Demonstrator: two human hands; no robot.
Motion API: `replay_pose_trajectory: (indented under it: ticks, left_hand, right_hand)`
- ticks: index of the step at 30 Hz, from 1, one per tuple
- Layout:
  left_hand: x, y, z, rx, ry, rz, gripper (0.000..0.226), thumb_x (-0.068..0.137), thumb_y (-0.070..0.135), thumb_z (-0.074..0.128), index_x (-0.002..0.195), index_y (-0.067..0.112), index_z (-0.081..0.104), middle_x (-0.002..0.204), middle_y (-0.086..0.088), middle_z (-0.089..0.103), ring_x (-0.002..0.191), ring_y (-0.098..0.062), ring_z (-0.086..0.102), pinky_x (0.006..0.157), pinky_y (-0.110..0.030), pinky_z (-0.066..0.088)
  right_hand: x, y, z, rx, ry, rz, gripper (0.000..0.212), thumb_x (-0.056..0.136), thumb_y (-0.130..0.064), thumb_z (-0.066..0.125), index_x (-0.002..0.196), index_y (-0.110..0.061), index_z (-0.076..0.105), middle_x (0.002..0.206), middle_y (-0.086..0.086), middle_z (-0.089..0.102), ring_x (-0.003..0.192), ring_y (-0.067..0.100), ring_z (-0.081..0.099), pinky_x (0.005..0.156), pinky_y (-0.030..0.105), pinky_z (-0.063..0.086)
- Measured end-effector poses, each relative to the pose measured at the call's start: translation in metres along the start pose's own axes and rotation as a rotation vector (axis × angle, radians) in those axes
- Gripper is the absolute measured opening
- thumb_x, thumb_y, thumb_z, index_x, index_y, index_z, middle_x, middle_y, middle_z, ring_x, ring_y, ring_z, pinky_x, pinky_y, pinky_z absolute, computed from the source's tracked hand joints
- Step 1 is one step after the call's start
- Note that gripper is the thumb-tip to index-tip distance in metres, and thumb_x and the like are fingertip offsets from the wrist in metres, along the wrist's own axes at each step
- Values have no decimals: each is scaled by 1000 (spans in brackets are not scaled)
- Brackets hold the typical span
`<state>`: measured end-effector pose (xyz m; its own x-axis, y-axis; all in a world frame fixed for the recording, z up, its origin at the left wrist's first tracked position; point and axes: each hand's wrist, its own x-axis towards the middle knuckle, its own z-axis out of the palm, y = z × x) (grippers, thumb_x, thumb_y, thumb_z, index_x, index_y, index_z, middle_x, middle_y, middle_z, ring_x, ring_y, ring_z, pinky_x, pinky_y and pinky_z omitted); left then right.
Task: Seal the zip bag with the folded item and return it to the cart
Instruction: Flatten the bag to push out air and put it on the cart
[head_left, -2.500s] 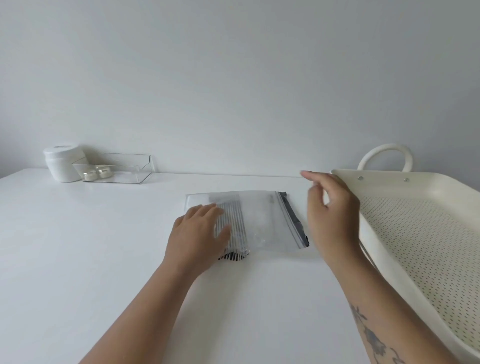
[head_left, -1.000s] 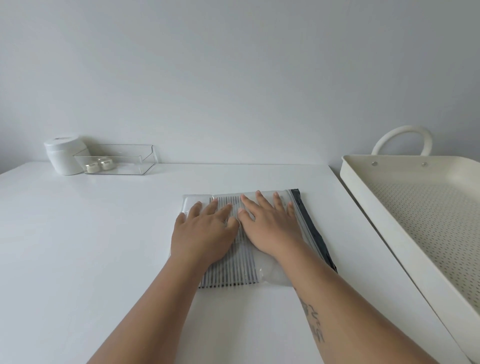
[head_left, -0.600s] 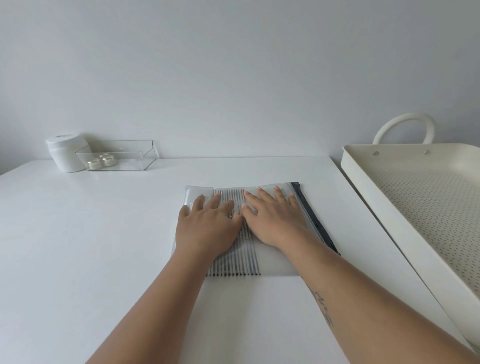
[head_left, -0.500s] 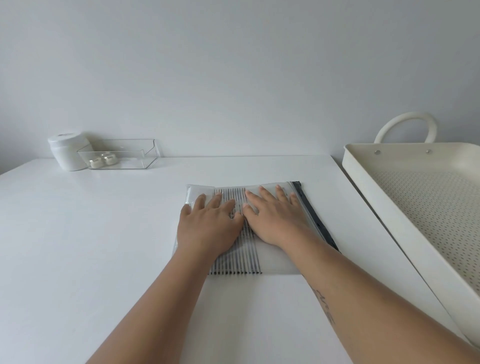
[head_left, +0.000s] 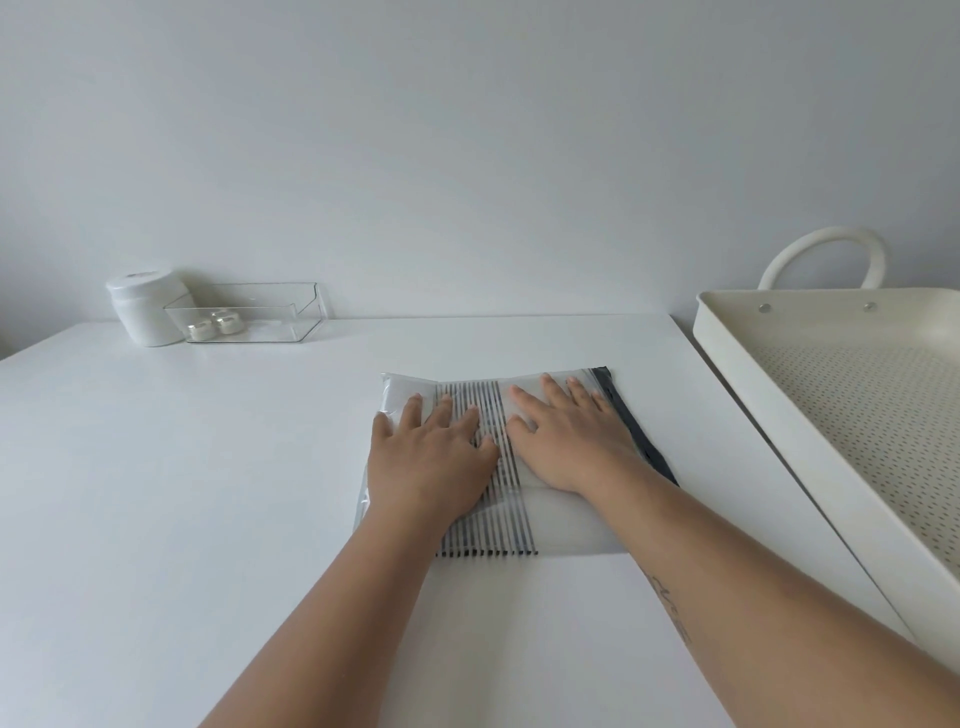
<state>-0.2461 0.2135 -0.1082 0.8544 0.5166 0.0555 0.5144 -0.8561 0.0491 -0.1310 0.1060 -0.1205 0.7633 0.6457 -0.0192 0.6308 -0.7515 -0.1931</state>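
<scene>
Both palms flat on zip bag (head_left: 566, 525)
Left hand (head_left: 428, 457) and right hand (head_left: 569, 441), fingers spread, gripping nothing, press the frosted bag's striped folded item (head_left: 501, 509) near the tabletop's (head_left: 208, 493) right edge.

A: What do your hands hide from you?

B: Your left hand (head_left: 431, 462) and right hand (head_left: 569, 441) lie flat on the zip bag (head_left: 566, 525), so the middle of the folded item (head_left: 511, 519) under them is covered; you see only its stripes between and below the palms.

A: And the bag's closure?

B: The dark strip (head_left: 621, 410) along the right side runs under your right forearm, so you cannot tell whether it is sealed.

A: What is cut off?

B: The cart (head_left: 810, 374) leaves the right edge, and the worktop (head_left: 182, 493) leaves the left and bottom. The two small items (head_left: 214, 325) in the clear tray (head_left: 296, 317) are too small to name.
</scene>
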Motion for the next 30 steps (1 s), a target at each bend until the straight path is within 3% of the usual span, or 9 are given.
replay_pose_trajectory:
  ticks: [5, 11, 13, 15, 17, 20, 22, 24, 30]
  left_hand:
    - [1, 0, 0, -34, 8, -3, 58, 92, 51, 17, 148, 37, 23, 160, 6, 19, 148, -22, 4, 115, -50, 5]
    - [0, -4, -3, -185, 44, 4, 49, 93, 45, 27, 138, 32, 45, 152, 7, 37, 146, -20, 14, 114, -48, 11]
    - [0, -7, -8, -337, 132, -32, 43, 95, 37, 31, 132, 27, 52, 147, 6, 45, 141, -19, 28, 111, -42, 21]
    - [1, -12, -13, -438, 324, -82, 35, 95, 26, 35, 116, 17, 62, 131, 2, 59, 124, -19, 47, 99, -35, 33]
    - [1, -19, -17, -429, 455, -109, 33, 95, 18, 34, 112, 14, 63, 122, 1, 62, 121, -21, 49, 97, -35, 35]
    - [0, -23, -15, -402, 319, -105, 41, 95, 18, 29, 129, 14, 52, 140, -2, 52, 137, -24, 35, 109, -44, 30]
    - [-2, -23, -10, -360, 134, -58, 52, 96, 22, 28, 148, 16, 29, 158, -4, 26, 147, -26, 13, 116, -46, 19]
    - [-1, -23, -6, -269, 39, -24, 59, 95, 20, 26, 153, 17, 13, 162, -7, 8, 148, -28, -2, 118, -47, 8]
    - [6, -17, 0, -105, 5, -53, 56, 96, 21, 19, 152, 14, 15, 163, -7, -1, 148, -26, -8, 119, -46, 3]
  right_hand:
    - [5, 16, -7, -56, 7, 106, 64, 90, -58, 9, 152, -41, 6, 164, -6, -3, 150, 22, -7, 119, 52, -8]
    - [7, 32, -19, -116, -12, 251, 63, 92, -53, 9, 153, -38, 4, 165, -3, 0, 150, 30, -4, 118, 55, -8]
    - [8, 26, -23, -160, 31, 250, 61, 95, -47, 13, 153, -33, 7, 165, 1, 6, 150, 31, 1, 118, 55, -6]
    - [10, 12, -26, -155, 83, 176, 58, 97, -39, 19, 153, -31, 8, 164, 4, 12, 150, 31, 5, 119, 55, -4]
    - [13, -10, -29, -82, 116, 41, 57, 98, -33, 22, 153, -32, 10, 163, 5, 14, 150, 31, 7, 119, 54, 0]
    - [17, -51, -28, 124, 56, -142, 55, 99, -28, 24, 152, -34, 14, 164, 3, 12, 150, 30, 6, 119, 51, 2]
    - [16, -70, -22, 252, -21, -224, 52, 100, -26, 23, 152, -35, 18, 163, 3, 14, 150, 28, 7, 121, 48, 4]
    - [11, -74, -10, 347, -53, -249, 48, 103, -28, 21, 151, -33, 25, 162, 2, 21, 149, 24, 14, 121, 42, 8]
    - [4, -54, 11, 47, -2, -194, 50, 99, -49, 12, 149, -46, 17, 164, -7, 9, 151, 24, 3, 121, 46, 0]
